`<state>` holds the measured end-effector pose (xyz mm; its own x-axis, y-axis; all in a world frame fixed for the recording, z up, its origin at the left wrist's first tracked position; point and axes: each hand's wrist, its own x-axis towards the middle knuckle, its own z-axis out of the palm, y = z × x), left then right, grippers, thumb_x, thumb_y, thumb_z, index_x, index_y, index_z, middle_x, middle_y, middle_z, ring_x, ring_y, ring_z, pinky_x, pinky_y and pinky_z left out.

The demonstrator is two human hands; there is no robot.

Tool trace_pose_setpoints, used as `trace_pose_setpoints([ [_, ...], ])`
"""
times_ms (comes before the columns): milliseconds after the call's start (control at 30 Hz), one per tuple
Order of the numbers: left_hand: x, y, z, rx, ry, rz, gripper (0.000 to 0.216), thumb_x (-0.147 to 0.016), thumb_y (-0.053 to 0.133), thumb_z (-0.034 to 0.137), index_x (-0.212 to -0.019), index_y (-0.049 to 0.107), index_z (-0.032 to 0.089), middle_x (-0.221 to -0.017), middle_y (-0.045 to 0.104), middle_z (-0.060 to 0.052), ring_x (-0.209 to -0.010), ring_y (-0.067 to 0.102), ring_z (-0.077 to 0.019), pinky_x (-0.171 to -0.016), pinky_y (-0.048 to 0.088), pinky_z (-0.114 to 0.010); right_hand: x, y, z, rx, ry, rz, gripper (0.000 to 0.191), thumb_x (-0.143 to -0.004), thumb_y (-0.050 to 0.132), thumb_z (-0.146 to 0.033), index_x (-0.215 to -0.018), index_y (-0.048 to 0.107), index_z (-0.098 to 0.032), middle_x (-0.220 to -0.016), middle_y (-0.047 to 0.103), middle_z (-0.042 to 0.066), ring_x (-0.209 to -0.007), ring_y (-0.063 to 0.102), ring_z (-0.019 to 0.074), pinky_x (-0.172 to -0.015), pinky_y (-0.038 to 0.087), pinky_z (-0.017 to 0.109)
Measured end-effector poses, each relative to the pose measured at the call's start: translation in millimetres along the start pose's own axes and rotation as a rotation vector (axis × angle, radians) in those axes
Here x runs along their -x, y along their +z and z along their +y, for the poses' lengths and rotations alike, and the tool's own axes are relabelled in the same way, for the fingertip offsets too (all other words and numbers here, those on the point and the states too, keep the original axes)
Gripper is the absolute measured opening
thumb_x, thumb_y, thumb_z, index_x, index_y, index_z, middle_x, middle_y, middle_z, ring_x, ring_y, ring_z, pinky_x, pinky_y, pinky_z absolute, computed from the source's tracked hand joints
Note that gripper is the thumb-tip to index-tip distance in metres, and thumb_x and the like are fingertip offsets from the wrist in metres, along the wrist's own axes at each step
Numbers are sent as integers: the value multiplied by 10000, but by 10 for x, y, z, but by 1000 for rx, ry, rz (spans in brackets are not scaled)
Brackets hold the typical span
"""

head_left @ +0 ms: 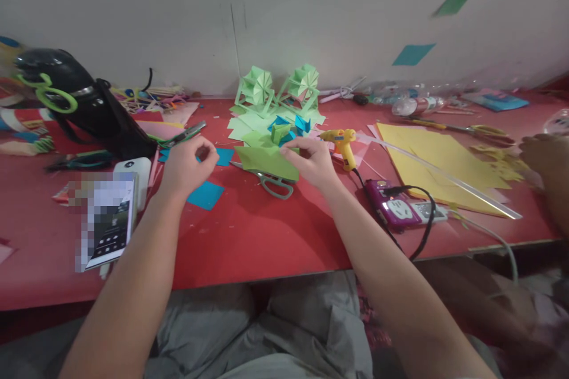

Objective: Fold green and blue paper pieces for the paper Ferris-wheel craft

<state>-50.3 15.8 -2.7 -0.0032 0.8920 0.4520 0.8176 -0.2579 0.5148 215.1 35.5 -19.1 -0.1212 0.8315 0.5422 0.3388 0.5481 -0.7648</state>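
Observation:
My right hand (312, 161) pinches the right corner of a green paper sheet (267, 161) between thumb and fingers. Beneath the sheet lie grey-handled scissors (276, 187), their blades partly covered. My left hand (189, 167) is curled above the table at the left, thumb and fingertips drawn together; whether something small is in them I cannot make out. Blue paper squares (206, 195) lie near it. Just behind the green sheet are small folded blue paper pieces (302, 125) and a folded green piece (280, 132). Two pale green folded paper models (258, 87) stand at the back.
A yellow glue gun (342, 143) lies right of my right hand, its cord reaching a purple power strip (393, 206). Yellow sheets (440, 160) and a clear ruler (462, 179) are farther right. A phone (111, 225) and black bottle (84, 100) stand left. Another person's hand (544, 157) is at the right edge.

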Motion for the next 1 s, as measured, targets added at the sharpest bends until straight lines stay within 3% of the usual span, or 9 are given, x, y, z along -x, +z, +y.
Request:
trace_pose_setpoints([
  [67, 1, 23, 53, 100, 132, 70, 202, -837, 539, 253, -981, 674, 211, -988, 721, -59, -903, 662, -215, -796, 496, -319, 9, 15, -11, -51, 11, -72, 196, -786, 640, -326, -720, 730, -165, -612, 617, -3, -541, 407, 93, -519, 318, 255],
  [133, 18, 63, 143, 115, 283, 14, 288, -890, 537, 314, -1134, 654, 217, -1205, 691, -74, -1095, 634, -238, -953, 473, -372, 26, 46, -27, -114, 16, -149, 214, -802, 653, -347, -742, 731, -157, -630, 620, 0, -548, 415, 90, -520, 324, 252],
  [233, 62, 135, 279, 62, 380, -115, 246, -908, 579, 382, -1065, 691, 227, -1151, 728, -59, -1102, 641, -262, -996, 436, -419, 43, 87, -55, -186, 44, -190, 274, -813, 685, -421, -769, 726, -153, -639, 610, -1, -562, 445, 90, -515, 338, 246],
  [367, 110, 199, 355, 160, 244, -145, 258, -939, 551, 410, -877, 701, 210, -880, 748, -37, -824, 669, -209, -778, 475, -333, 27, 90, -77, -306, 165, -128, 348, -787, 722, -510, -811, 708, -163, -668, 624, 1, -592, 519, 102, -533, 404, 239],
  [533, 126, 258, 377, 529, -82, -130, 276, -857, 651, 470, -879, 655, 194, -732, 691, -19, -664, 615, -174, -597, 447, -277, 17, 99, -41, -538, 371, -242, 456, -676, 822, -494, -978, 683, -182, -854, 721, 44, -689, 633, 139, -614, 522, 261],
  [633, 140, 300, 407, 738, -194, -319, 328, -780, 737, 483, -904, 640, 196, -746, 700, -28, -681, 647, -198, -621, 499, -298, 28, 116, -19, -583, 458, -248, 404, -650, 837, -446, -901, 688, -167, -824, 729, 50, -641, 617, 130, -554, 506, 249],
  [733, 156, 329, 429, 832, -188, -452, 329, -766, 761, 488, -836, 648, 187, -813, 719, -48, -762, 679, -221, -721, 544, -339, 37, 109, -38, -578, 500, -282, 315, -667, 824, -363, -863, 695, -153, -763, 718, 37, -610, 608, 128, -523, 493, 245],
  [867, 158, 363, 423, 907, -186, -418, 376, -742, 793, 494, -919, 677, 182, -910, 741, -68, -835, 701, -239, -838, 562, -393, 51, 103, -72, -620, 503, -368, 301, -705, 799, -338, -914, 695, -148, -800, 730, 43, -657, 646, 145, -550, 513, 250],
  [1000, 148, 394, 401, 923, -186, -379, 400, -754, 778, 521, -938, 690, 177, -891, 738, -63, -810, 701, -231, -801, 574, -379, 65, 122, -48, -655, 468, -373, 364, -686, 827, -416, -920, 693, -172, -872, 750, 54, -749, 693, 177, -677, 576, 306],
])
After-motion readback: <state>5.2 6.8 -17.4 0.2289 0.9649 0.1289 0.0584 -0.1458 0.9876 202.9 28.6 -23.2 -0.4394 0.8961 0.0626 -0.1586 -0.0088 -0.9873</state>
